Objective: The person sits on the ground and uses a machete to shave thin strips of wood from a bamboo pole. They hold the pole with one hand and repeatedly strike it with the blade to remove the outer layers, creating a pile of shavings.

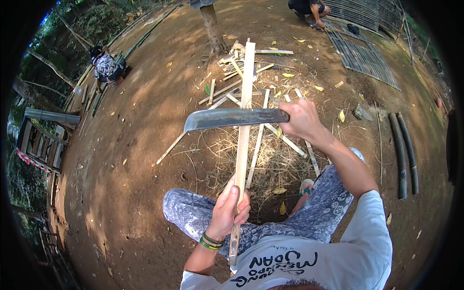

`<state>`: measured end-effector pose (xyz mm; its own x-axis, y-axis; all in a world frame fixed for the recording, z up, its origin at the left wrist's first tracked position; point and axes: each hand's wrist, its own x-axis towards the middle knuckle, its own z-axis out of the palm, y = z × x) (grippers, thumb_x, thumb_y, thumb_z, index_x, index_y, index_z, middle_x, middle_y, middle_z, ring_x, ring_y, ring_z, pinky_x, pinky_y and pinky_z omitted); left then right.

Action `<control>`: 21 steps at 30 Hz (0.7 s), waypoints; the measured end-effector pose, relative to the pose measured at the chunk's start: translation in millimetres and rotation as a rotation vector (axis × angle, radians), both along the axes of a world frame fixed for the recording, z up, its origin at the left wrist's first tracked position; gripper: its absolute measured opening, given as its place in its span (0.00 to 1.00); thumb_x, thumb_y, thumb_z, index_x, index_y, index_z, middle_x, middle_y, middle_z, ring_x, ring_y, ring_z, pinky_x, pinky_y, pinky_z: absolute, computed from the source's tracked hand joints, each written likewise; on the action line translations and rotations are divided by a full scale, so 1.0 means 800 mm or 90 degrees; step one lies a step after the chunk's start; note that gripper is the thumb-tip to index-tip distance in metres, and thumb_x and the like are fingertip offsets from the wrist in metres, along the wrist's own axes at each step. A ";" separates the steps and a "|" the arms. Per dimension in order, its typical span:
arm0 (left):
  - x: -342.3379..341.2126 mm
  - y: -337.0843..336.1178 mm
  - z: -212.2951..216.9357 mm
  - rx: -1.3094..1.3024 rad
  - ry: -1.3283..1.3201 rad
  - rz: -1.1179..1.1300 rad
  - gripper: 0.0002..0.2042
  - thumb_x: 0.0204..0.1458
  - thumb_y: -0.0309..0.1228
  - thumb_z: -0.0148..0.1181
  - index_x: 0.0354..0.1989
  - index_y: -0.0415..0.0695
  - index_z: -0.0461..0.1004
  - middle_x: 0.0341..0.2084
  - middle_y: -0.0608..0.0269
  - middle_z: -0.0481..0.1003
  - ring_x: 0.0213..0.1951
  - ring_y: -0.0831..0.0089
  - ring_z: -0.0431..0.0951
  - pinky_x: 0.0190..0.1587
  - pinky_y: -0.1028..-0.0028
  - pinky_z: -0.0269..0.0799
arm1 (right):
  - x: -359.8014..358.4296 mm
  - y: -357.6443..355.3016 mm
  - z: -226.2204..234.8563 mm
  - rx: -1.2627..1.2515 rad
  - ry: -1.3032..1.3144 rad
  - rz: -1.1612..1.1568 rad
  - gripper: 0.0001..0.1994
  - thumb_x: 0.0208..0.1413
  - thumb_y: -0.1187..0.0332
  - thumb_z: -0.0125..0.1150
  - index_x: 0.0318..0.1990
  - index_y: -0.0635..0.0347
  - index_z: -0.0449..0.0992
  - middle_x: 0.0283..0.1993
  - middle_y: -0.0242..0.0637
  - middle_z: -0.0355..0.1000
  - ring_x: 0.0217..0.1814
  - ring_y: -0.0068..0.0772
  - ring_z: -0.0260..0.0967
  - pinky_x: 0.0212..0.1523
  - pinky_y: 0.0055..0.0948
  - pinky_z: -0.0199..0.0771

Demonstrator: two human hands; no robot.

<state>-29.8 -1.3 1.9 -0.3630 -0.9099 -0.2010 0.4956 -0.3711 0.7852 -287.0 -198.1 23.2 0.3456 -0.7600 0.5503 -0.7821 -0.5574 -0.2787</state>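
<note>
A long, pale bamboo strip (244, 137) runs away from my body, its near end by my shirt and its far end over a heap of cut strips. My left hand (227, 207) is closed around its lower part, with the thumb along the top. In my right hand (302, 118) is the handle end of a machete (232, 119), the fingers wrapped round it. The broad dark blade lies crosswise over the strip, its tip pointing left. From this angle I cannot tell whether the edge bites into the bamboo.
Loose bamboo strips (226, 92) and fine shavings (270, 164) litter the ground ahead of my bent legs. Two dark poles (403, 154) lie at right. A person (107, 67) crouches far left; another (311, 10) squats beside a slatted bamboo panel (365, 60). A tree trunk (212, 29) stands behind the heap.
</note>
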 end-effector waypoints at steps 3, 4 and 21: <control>0.005 0.016 0.004 0.004 -0.035 -0.001 0.26 0.72 0.43 0.39 0.75 0.52 0.46 0.21 0.69 0.60 0.12 0.84 0.55 0.13 0.82 0.52 | -0.017 -0.023 0.006 -0.093 0.012 0.014 0.05 0.41 0.67 0.60 0.19 0.53 0.75 0.11 0.39 0.68 0.14 0.46 0.69 0.18 0.43 0.67; 0.008 0.020 0.003 0.005 -0.043 0.000 0.26 0.72 0.43 0.39 0.75 0.51 0.47 0.21 0.69 0.61 0.12 0.84 0.55 0.13 0.82 0.52 | -0.020 -0.026 0.004 -0.089 0.028 0.024 0.05 0.42 0.66 0.60 0.18 0.53 0.75 0.12 0.39 0.69 0.14 0.45 0.69 0.18 0.43 0.67; 0.021 0.046 -0.032 0.034 -0.013 0.003 0.23 0.73 0.42 0.35 0.74 0.51 0.49 0.22 0.67 0.61 0.12 0.83 0.56 0.14 0.82 0.56 | -0.060 -0.030 0.014 0.154 -0.100 -0.180 0.12 0.52 0.63 0.61 0.25 0.64 0.79 0.18 0.45 0.72 0.19 0.44 0.68 0.28 0.44 0.68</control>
